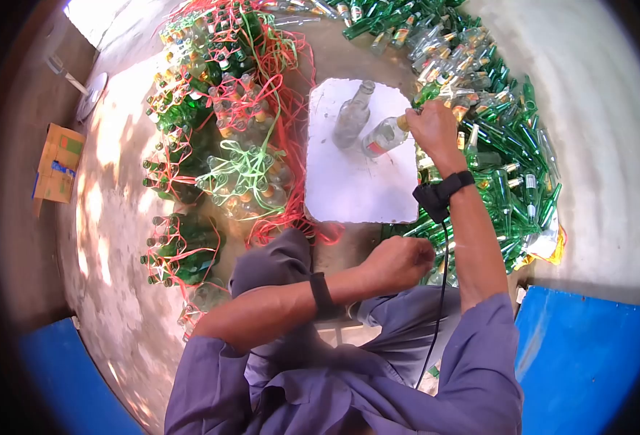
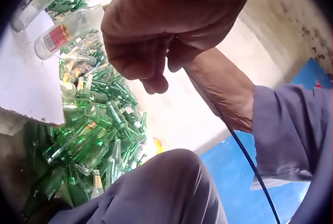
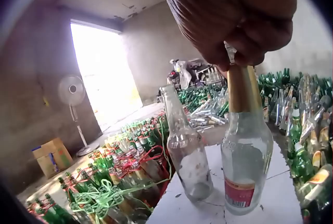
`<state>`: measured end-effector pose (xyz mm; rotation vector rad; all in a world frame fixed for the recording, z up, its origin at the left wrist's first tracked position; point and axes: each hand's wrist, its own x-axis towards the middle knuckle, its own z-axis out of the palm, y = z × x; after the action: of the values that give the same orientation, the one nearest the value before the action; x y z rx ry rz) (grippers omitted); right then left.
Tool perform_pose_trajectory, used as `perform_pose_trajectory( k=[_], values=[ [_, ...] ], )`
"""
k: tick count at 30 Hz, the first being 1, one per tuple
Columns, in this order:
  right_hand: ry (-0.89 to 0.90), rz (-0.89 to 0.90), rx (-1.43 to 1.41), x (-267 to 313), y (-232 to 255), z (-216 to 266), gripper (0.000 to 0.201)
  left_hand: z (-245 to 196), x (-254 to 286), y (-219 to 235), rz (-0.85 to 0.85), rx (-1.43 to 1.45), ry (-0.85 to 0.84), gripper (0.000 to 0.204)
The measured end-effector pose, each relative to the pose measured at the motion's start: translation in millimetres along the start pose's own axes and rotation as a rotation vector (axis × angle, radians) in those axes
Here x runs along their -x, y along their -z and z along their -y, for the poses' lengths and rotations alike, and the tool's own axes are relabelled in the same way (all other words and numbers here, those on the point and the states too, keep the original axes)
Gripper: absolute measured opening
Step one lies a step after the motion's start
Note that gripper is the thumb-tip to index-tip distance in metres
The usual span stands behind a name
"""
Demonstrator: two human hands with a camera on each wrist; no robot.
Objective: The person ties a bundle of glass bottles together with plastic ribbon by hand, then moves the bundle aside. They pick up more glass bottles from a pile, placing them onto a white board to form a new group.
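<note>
Head view: the right hand (image 1: 433, 130) grips the labelled bottle (image 1: 386, 138) by its neck, over the white board (image 1: 361, 181), beside a plain clear bottle (image 1: 352, 116); the left hand (image 1: 400, 262) is apart, fingers curled, above the lap.

Left wrist view: that left hand hangs with fingers bent, holding nothing I can see, a black cable (image 2: 231, 130) near it.

Right wrist view: fingers pinch the bottle's gold-wrapped neck; tied bottles (image 3: 104, 195) crowd the floor to one side.
</note>
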<state>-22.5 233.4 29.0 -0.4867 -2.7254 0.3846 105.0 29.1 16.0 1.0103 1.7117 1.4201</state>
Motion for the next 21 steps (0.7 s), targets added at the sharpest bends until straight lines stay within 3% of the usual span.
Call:
perform_pose_trajectory(
  k=[11,21],
  values=[
    [0.077,-0.029,-0.065,-25,-21,6,0.043,-10,1,-6,0.007,0.029,-0.014,0.015],
    [0.033,-0.05,-0.021,-33,-22,19,0.051,-10,2,-2,0.054,-0.007,-0.011,0.014]
  ],
)
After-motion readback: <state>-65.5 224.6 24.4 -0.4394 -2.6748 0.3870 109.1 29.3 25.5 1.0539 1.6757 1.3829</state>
